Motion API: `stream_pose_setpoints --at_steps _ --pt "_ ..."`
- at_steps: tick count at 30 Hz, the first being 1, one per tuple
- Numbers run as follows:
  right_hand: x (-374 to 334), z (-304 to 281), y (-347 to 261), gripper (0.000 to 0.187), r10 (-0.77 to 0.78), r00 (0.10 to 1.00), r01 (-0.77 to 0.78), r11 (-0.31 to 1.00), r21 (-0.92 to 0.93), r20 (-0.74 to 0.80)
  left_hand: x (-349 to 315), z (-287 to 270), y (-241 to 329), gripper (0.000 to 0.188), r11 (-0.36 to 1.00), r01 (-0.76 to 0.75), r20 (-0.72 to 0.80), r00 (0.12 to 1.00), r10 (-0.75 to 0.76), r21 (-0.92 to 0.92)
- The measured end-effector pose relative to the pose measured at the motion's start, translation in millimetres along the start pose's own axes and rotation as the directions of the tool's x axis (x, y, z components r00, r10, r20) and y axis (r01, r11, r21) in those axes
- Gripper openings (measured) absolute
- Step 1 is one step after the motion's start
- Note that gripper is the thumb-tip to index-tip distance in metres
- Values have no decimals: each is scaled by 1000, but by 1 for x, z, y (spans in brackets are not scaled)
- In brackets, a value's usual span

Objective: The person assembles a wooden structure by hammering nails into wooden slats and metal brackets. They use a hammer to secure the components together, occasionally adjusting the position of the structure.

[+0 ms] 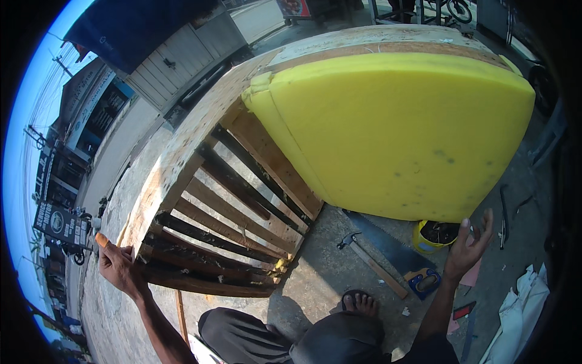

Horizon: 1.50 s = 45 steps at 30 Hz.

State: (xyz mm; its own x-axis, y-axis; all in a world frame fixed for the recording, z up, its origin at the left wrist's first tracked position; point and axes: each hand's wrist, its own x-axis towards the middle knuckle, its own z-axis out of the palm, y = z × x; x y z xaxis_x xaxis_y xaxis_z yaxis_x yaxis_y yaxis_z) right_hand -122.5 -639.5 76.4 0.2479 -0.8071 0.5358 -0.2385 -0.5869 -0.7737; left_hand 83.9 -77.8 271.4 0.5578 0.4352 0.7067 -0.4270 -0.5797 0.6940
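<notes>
A wooden sofa-like frame (pixel 176 176) with several dark and light slats (pixel 236 209) lies tilted on the concrete. Yellow foam (pixel 394 133) covers its right part, with a few dark spots on it. At the frame's near left corner, my left hand (pixel 123 267) grips the wood's edge. Its thumb points up and has an orange tip; the other fingers are partly hidden behind the hand. To the right, my right hand (pixel 468 252) is open with fingers apart and nothing in it. It is just below the foam's lower edge, beside a yellow bucket (pixel 418 238) with dark contents.
A claw hammer (pixel 373 264) and a handsaw (pixel 391 246) with a blue handle (pixel 423 282) lie on the concrete near my sandalled foot (pixel 361 302). White sheet material (pixel 521 309) lies at the right. A metal-sided stall (pixel 176 60) stands behind the frame.
</notes>
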Motion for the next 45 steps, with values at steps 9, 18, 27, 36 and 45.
stream_pose_setpoints --at_steps 9,18,27,36,45 --pt "89 42 22 82 -66 984 14 955 295 166 -7 -71 -79 57 976 139 -42 990 -134 166" --pt "198 96 38 79 -152 950 62 948 313 274 -56 -84 -61 67 530 -250 165 965 204 810" --pt "141 60 127 69 261 792 36 883 -469 552 -156 58 119 53 807 -573 156 818 554 142" --pt "21 -34 161 44 408 776 -77 818 -570 481 -62 85 79 74 837 -443 19 887 462 322" --pt "100 -10 232 22 488 754 -148 778 -610 439 -125 -30 -19 48 545 -635 162 720 675 547"
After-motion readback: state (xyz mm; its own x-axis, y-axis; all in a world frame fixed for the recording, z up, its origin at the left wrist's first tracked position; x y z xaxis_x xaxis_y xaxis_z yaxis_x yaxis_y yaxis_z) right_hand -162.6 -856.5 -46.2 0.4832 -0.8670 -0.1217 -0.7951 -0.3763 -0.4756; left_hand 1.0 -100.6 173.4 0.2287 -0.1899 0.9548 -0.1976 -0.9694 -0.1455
